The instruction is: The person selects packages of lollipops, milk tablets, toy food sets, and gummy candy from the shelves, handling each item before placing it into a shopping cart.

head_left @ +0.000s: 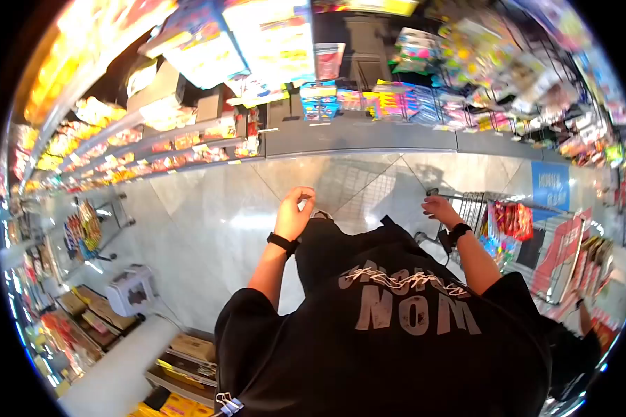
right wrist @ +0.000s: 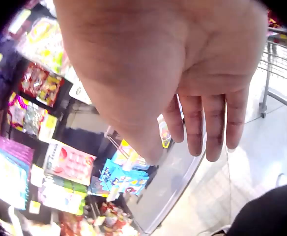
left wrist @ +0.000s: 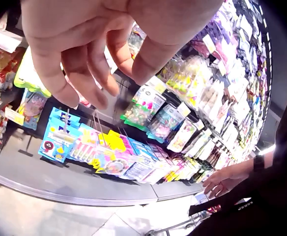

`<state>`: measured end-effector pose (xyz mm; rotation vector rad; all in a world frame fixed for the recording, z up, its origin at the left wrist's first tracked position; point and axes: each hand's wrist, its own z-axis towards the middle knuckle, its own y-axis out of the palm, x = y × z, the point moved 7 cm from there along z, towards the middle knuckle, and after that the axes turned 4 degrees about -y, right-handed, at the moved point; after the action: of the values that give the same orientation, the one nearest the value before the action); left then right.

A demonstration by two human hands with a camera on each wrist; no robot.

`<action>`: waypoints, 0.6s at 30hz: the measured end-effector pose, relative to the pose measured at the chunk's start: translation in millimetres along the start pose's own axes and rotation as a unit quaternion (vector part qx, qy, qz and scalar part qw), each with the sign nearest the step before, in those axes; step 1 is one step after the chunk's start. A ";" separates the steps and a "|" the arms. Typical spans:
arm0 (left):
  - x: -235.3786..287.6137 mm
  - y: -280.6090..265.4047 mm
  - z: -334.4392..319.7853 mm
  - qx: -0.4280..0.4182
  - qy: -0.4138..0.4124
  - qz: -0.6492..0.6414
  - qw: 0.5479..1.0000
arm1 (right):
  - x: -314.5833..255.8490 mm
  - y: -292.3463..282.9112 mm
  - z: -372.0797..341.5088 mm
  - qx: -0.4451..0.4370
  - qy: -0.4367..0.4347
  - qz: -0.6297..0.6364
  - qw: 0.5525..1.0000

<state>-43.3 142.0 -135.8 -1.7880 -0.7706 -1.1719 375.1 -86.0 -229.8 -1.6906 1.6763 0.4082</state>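
My left hand [head_left: 295, 214] hangs in front of my body over the floor, fingers loosely curled and holding nothing. In the left wrist view, light blue packets [left wrist: 60, 137] and pink-and-yellow packs [left wrist: 111, 160] hang on hooks beyond its fingers. My right hand [head_left: 441, 209] is out to the right, relaxed, with no item in it. Near it stands a wire shopping cart [head_left: 470, 208] holding red packets [head_left: 513, 221]. The right wrist view shows that hand's palm with the fingers hanging almost straight, and a pink pack [right wrist: 70, 164] on the display behind.
A dark shelf base [head_left: 368, 135] runs along the front, with bagged goods hanging above it. Stocked shelves [head_left: 153, 146] curve round on the left. A white appliance-like box [head_left: 130, 290] stands on the floor at left. A blue sign [head_left: 550, 185] lies at right.
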 end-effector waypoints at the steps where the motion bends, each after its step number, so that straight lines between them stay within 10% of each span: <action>1: 13.3 38.7 -11.0 -0.029 -0.030 0.016 0.999 | 17.2 -18.1 -31.4 0.013 -0.029 0.071 0.997; 7: 98.1 174.3 -52.8 -0.159 0.049 0.044 0.985 | 118.1 -108.9 -132.0 0.106 -0.104 0.082 0.986; 18: 153.3 284.7 -69.3 -0.339 0.100 0.075 0.932 | 347.5 -130.7 -285.3 0.347 0.058 0.244 0.904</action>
<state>222.7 -42.6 -68.5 -2.1732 -0.0891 -1.6078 465.9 -545.3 -228.7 -0.7814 2.0109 -0.0822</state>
